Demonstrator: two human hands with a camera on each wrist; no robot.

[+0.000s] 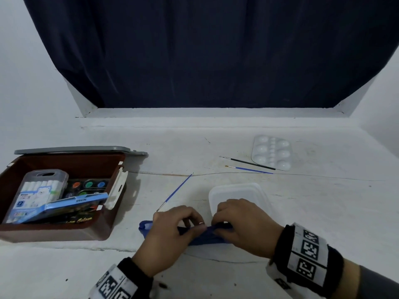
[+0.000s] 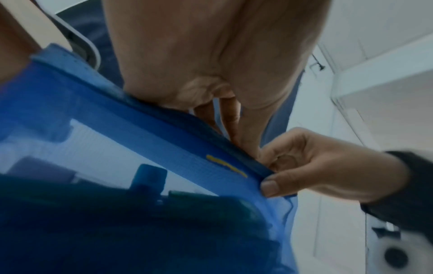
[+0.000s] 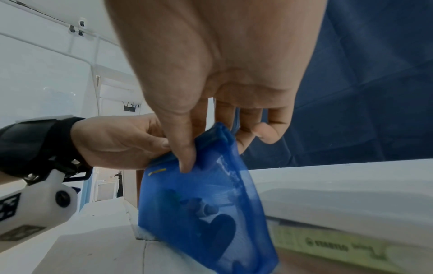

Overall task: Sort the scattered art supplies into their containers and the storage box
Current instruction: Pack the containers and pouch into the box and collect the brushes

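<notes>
A blue mesh zip pouch (image 1: 203, 235) lies on the white table in front of me, with dark items showing through its mesh (image 3: 206, 213). My left hand (image 1: 172, 229) pinches its top edge from the left. My right hand (image 1: 241, 223) pinches the same top edge (image 3: 187, 157) between thumb and fingers at the right end. In the left wrist view the pouch (image 2: 140, 148) fills the lower left, and the right hand's thumb (image 2: 271, 187) presses on its zip band. Loose brushes lie beyond: a blue brush (image 1: 174, 192), a second blue brush (image 1: 248, 169) and a black brush (image 1: 247, 162).
An open brown storage box (image 1: 95, 229) stands at the left, holding a marker case (image 1: 36, 190), a paint set and a blue tin. A white lidded container (image 1: 237, 190) sits just behind my hands. A white palette (image 1: 272, 152) lies at the back right.
</notes>
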